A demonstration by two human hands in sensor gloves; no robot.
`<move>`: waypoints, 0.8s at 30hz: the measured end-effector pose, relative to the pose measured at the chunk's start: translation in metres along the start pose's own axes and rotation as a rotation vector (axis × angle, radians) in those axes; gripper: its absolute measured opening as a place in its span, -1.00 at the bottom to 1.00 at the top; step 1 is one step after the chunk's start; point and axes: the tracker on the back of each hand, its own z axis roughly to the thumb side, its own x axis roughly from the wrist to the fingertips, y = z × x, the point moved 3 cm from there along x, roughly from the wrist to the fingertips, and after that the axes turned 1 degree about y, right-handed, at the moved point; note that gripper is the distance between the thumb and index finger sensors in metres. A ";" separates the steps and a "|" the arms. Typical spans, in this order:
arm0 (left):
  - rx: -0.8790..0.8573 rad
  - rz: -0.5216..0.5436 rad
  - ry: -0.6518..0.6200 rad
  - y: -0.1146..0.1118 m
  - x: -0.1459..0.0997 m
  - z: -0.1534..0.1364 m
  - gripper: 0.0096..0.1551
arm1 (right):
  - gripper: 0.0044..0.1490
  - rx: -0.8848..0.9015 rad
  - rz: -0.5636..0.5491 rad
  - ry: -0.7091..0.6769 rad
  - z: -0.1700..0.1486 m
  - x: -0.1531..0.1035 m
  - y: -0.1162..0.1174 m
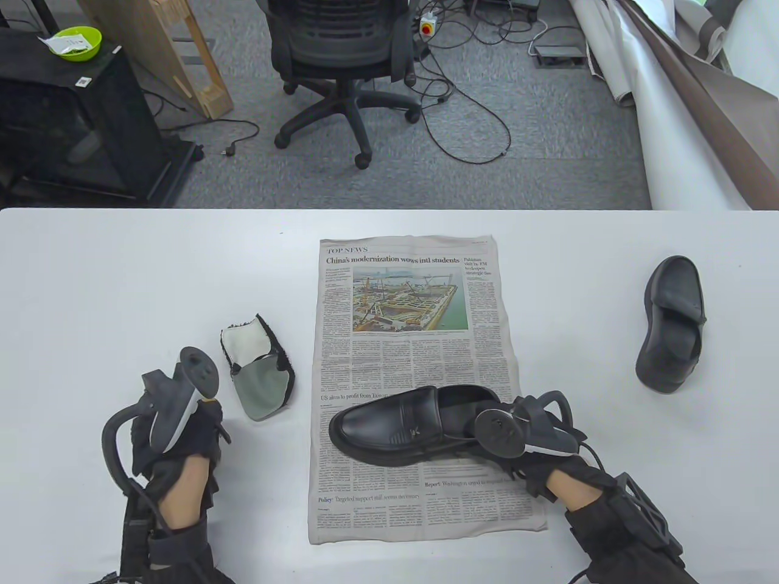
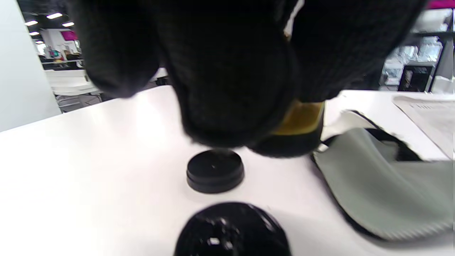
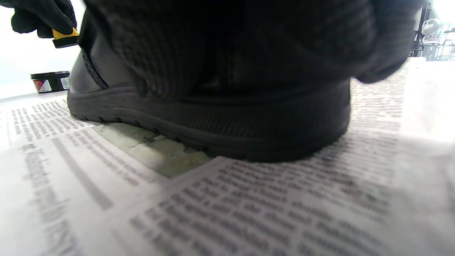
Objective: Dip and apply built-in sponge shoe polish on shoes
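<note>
Black knit gloves, grey-black trackers [image 1: 182,395], cabled hands [image 1: 182,450].
</note>
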 end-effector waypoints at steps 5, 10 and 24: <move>-0.026 0.016 0.048 -0.004 0.019 -0.011 -0.45 | -0.52 0.000 -0.002 0.003 0.000 0.000 0.000; -0.014 0.008 0.087 -0.011 0.040 -0.018 -0.44 | -0.52 0.005 -0.001 0.004 0.000 0.000 0.000; -0.015 -0.051 0.098 -0.042 0.074 -0.019 -0.44 | -0.52 0.009 -0.004 -0.007 -0.001 0.000 0.000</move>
